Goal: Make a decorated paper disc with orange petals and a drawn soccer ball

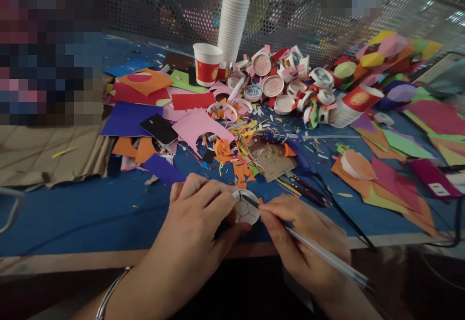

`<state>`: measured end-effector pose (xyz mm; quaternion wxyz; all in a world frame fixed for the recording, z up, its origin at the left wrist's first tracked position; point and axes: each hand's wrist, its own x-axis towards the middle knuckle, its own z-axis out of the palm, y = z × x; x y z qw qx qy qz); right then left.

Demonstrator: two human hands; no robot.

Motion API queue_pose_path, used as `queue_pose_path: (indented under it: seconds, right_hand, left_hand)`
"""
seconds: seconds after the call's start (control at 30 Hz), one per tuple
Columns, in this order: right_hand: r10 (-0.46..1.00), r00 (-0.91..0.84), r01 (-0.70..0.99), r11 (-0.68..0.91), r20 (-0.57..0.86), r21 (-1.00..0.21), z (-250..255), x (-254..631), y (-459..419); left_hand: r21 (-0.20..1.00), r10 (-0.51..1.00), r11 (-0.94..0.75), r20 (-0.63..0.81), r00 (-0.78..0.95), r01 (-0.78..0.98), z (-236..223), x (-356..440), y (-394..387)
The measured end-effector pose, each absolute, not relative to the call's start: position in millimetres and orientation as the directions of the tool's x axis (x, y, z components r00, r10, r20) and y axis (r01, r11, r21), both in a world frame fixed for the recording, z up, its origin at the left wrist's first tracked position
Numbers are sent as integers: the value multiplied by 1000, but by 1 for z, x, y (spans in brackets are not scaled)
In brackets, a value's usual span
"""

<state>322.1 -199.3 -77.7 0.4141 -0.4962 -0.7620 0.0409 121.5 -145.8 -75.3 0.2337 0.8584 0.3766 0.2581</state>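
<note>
Near the table's front edge, my left hand [207,213] is closed around a small white paper disc [247,212], likely a cup bottom, with dark lines drawn across its face. My left fingers hide its left side. My right hand [308,237] grips a pen [323,253] with a clear barrel, whose dark tip end meets the upper part of the disc. Just beyond my hands lie orange paper scraps [240,172], a piece of brown cardboard [271,158] and dark-handled scissors [308,191].
A tall stack of paper cups [234,24] and a single cup [208,63] stand at the back. Beside them is a heap of cut cup pieces [273,86]. A blue glue gun [303,158] trails a black cord toward the front edge. Coloured paper [125,118] and corrugated cardboard [54,153] lie left; a magenta phone-like object [436,178] lies right.
</note>
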Motion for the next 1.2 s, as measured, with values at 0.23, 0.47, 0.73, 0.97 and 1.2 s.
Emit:
queue_pose_path:
  seconds: [0.23,0.47,0.73,0.97,1.2]
  right_hand:
    - [789,-176,719,512,589,-470,-77,322,-201]
    - [776,-179,735,514,605,-442,-78,324,-196]
    - [784,-180,711,522,594,-472,-76,324,-201]
    - [784,-159,744,495,599,-450,-77,326,-198]
    - [769,-189,726,528,610,-441,-77,326,-197]
  left_hand:
    - [613,775,-591,250,580,525,-75,122,-146]
    - [584,771,-607,268,578,538,-73,123,-147]
    - [599,779,-591,248,576,540,-74,122,-147]
    - [583,775,-593,226,590,556,-73,122,-146]
    - [600,779,-583,221,587,548,-71,122,-146]
